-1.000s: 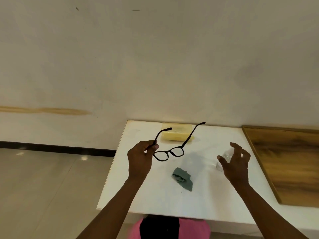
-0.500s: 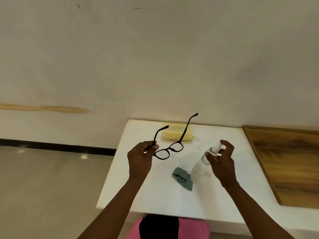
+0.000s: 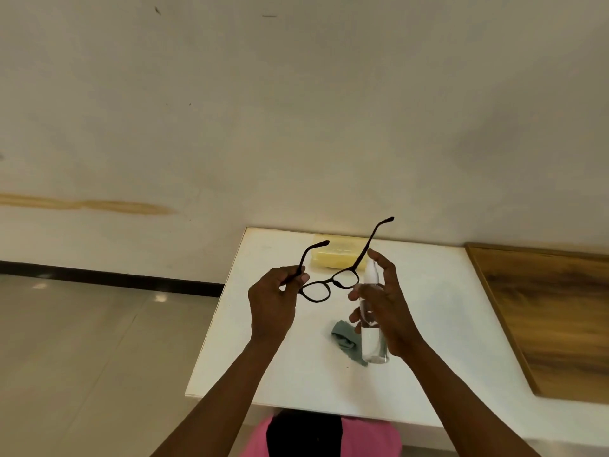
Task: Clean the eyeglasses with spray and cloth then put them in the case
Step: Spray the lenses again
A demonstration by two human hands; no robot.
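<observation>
While L hand (image 3: 272, 305) pinches the glasses (image 3: 329, 285) by one temple, lenses sit just left of the bottle (image 3: 372, 321) wrapped in R hand (image 3: 385, 308). Nozzle's near the R lens; cloth (image 3: 344, 339) & case (image 3: 336, 255) lie on the surface (image 3: 445, 324).

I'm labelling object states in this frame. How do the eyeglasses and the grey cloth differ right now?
The eyeglasses are held in the air by the left hand, pinched at one temple; the grey cloth lies untouched on the white table. The eyeglasses are a rigid black frame with both temples open; the cloth is soft and crumpled. The eyeglasses show whole; the spray bottle in the right hand partly hides the cloth.
</observation>
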